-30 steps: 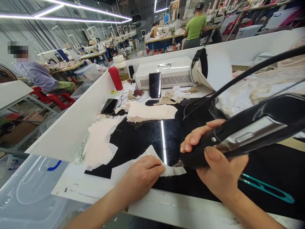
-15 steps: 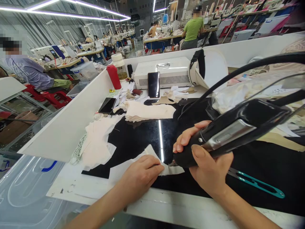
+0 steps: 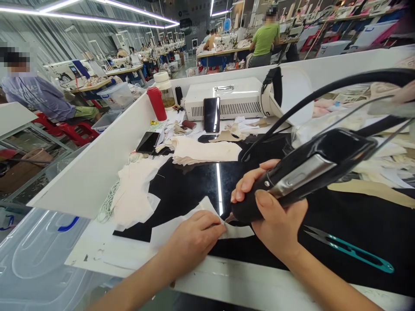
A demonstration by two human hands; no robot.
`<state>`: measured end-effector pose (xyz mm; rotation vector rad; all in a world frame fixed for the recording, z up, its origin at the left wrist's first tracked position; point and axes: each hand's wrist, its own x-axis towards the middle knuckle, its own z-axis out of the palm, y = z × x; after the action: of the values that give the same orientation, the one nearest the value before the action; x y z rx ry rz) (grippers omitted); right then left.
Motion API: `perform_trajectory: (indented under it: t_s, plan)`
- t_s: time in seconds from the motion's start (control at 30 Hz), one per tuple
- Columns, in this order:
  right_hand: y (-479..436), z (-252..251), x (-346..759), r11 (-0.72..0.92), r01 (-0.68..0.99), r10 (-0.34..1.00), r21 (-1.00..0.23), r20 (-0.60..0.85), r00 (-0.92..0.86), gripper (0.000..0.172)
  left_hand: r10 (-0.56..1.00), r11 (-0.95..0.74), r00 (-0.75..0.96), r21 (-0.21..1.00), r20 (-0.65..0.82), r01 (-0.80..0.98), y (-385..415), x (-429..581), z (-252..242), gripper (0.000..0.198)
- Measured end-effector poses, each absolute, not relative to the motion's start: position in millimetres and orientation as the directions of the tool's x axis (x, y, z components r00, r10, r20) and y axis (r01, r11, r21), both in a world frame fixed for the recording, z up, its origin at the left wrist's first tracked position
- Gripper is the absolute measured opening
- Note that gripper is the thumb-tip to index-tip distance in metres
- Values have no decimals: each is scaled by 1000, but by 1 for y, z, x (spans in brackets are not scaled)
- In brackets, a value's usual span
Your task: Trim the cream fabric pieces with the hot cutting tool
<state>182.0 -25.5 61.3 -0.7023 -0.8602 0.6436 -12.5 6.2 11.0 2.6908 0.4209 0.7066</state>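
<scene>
My right hand [image 3: 275,216] is wrapped round the grip of a black corded hand tool [image 3: 311,170] with a silver side plate. Its tip touches a pale fabric piece [image 3: 238,232] on the glossy black worktop [image 3: 194,185]. My left hand [image 3: 194,239] lies on that same piece, fingers curled and pressed down on it just left of the tool tip. The tool's thick black cable [image 3: 324,93] arcs up and away to the right.
Teal thread snips [image 3: 353,250] lie right of my right hand. Cream fabric stacks [image 3: 204,151] and scraps [image 3: 132,194] sit further back, with two phones [image 3: 211,114], a red bottle [image 3: 156,103] and a white machine box [image 3: 227,101]. White partition walls [image 3: 97,168] border the bench. Other workers sit at distant tables.
My right hand and the tool have slid left along the fabric, closing on my left fingertips. The left hand has stayed pressed in place.
</scene>
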Motion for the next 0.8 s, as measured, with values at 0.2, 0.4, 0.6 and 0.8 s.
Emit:
perform_trajectory:
  t_s: [0.2, 0.4, 0.6, 0.8]
  plan:
    - [-21, 61, 178, 600, -208, 743, -773, 441, 504, 44, 360, -906, 831, 372, 425, 202, 5, -13, 11, 21]
    - [-18, 60, 178, 596, -204, 743, -777, 436, 509, 41, 362, -904, 831, 377, 422, 202, 6, -13, 11, 21]
    - [-13, 61, 176, 596, -197, 736, -779, 432, 521, 45, 367, -900, 829, 386, 422, 202, 5, -13, 8, 21]
    - [-11, 56, 173, 584, -235, 759, -777, 421, 496, 44, 367, -901, 818, 387, 443, 194, 6, -12, 8, 20]
